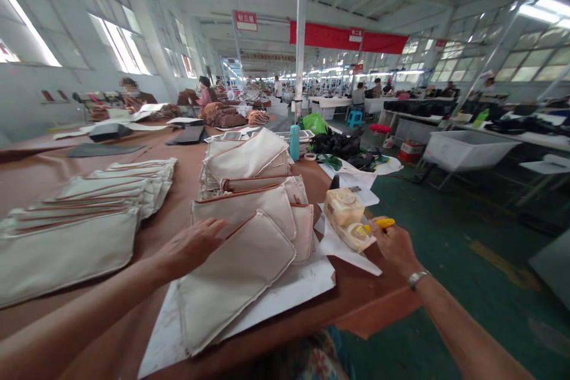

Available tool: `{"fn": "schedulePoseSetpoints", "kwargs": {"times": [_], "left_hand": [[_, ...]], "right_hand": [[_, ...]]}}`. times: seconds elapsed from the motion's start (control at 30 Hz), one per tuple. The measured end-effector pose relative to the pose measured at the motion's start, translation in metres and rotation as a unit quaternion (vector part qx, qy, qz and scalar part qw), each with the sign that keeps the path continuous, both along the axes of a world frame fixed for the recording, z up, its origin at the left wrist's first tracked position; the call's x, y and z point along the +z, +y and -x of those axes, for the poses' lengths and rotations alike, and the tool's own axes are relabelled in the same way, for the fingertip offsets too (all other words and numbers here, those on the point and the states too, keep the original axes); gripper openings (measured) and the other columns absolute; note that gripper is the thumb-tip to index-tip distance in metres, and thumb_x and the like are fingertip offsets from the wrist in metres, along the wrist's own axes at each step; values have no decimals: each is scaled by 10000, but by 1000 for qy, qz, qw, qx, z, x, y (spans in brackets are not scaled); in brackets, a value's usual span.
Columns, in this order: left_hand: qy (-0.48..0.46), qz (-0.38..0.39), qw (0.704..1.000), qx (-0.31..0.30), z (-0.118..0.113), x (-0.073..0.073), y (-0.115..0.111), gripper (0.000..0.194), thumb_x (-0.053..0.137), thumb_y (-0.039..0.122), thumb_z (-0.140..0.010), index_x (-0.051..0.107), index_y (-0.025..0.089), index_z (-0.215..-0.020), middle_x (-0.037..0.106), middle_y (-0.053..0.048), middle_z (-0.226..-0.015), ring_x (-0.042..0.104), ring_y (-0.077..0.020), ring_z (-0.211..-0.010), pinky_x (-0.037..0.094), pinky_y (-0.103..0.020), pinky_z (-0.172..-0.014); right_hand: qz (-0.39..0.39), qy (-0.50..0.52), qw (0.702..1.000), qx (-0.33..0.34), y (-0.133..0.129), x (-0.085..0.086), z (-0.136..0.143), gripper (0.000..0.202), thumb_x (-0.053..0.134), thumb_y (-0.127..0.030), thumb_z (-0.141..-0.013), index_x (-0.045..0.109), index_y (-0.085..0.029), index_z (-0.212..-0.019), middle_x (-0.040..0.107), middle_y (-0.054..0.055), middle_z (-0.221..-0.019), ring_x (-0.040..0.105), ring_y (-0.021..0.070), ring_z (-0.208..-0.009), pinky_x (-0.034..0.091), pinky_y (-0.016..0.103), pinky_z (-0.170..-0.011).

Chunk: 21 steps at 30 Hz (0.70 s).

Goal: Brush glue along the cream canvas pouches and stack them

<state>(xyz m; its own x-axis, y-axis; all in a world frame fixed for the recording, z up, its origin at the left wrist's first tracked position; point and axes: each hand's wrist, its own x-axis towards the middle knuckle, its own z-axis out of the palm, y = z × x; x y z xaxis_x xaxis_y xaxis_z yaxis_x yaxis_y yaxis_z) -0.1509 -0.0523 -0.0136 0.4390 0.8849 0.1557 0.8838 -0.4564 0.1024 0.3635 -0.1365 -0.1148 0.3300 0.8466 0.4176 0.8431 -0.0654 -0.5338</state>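
My left hand (pixel 196 246) rests at the upper left edge of a cream pouch-like piece (pixel 238 279); its fingers are stretched out and the thumb is hidden. That piece lies aslant over a white sheet (pixel 296 294), in front of a stack of similar cream pieces (pixel 244 208) with brown edges. At the right, my right hand (pixel 394 244) is closed around a yellow-handled tool (pixel 383 222). The tool points toward a small open pot (pixel 356 238) of pale stuff; its tip is hard to make out. Beside the pot stands a translucent, yellowish container (pixel 344 208).
More cream pieces (pixel 75 231) overlap in a row at the left on the brown-covered table (pixel 155 249). A turquoise bottle (pixel 294 142), a roll of tape (pixel 310 156) and a black heap (pixel 342 148) lie farther back. A white bin (pixel 467 151) stands across the green floor. People sit farther off.
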Motion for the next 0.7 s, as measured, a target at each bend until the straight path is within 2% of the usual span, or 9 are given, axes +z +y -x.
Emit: {"fn": "schedulePoseSetpoints", "kwargs": {"times": [0.07,0.17,0.3,0.4,0.47,0.57,0.63,0.7], "left_hand": [[1,41,998,42,-24,-13,4,367,487,374,-937,614,221,-1246,649,-101,-1150,623,-258,-1049,460,-349,-922],[-17,26,992,119,-56,-27,5,345,485,402,-946,628,200,-1187,616,-118,-1150,575,-272,-1081,430,-375,-947],[-39,22,984,171,-79,-34,7,323,494,468,-939,645,209,-1058,636,-106,-1124,557,-274,-1077,431,-391,-917],[-62,32,978,196,-89,-38,7,304,521,468,-924,656,202,-979,663,-105,-1096,561,-283,-1071,426,-407,-909],[-82,41,976,198,-94,-39,4,268,540,435,-915,662,197,-937,676,-102,-1055,577,-274,-1040,430,-386,-885],[-124,57,978,156,-98,-38,-7,231,531,382,-925,667,196,-905,675,-71,-964,608,-209,-905,440,-299,-792],[-149,63,981,106,-99,-34,-20,219,532,365,-928,669,196,-898,654,-38,-918,603,-164,-835,436,-251,-751],[-186,66,979,46,-99,-30,-37,212,540,352,-928,674,189,-904,622,-17,-881,586,-139,-796,434,-225,-737]], "right_hand": [[-6,-7,999,42,-12,4,5,464,404,-563,-946,684,-195,-988,702,90,-882,667,268,-782,464,323,-693],[-21,-17,997,79,-27,6,8,412,443,-548,-921,678,-216,-979,703,85,-999,670,272,-848,482,344,-779],[-44,-39,997,59,-32,-5,1,426,437,-570,-916,676,-224,-981,706,75,-1013,672,289,-842,506,375,-747],[-34,-38,998,35,-35,-9,4,466,424,-593,-893,688,-218,-977,712,88,-979,678,310,-789,513,386,-659],[-36,4,999,-8,-42,2,15,499,423,-614,-882,688,-200,-965,706,100,-853,666,316,-690,494,385,-578],[-61,148,985,-59,-58,34,47,489,500,-635,-882,668,-181,-951,656,78,-699,632,281,-606,455,332,-490],[-99,292,950,-49,-66,59,73,453,586,-618,-891,658,-173,-943,625,52,-670,580,219,-551,445,284,-470],[-161,423,892,15,-70,78,99,418,667,-584,-871,645,-172,-941,570,11,-641,489,157,-498,391,237,-436]]}}
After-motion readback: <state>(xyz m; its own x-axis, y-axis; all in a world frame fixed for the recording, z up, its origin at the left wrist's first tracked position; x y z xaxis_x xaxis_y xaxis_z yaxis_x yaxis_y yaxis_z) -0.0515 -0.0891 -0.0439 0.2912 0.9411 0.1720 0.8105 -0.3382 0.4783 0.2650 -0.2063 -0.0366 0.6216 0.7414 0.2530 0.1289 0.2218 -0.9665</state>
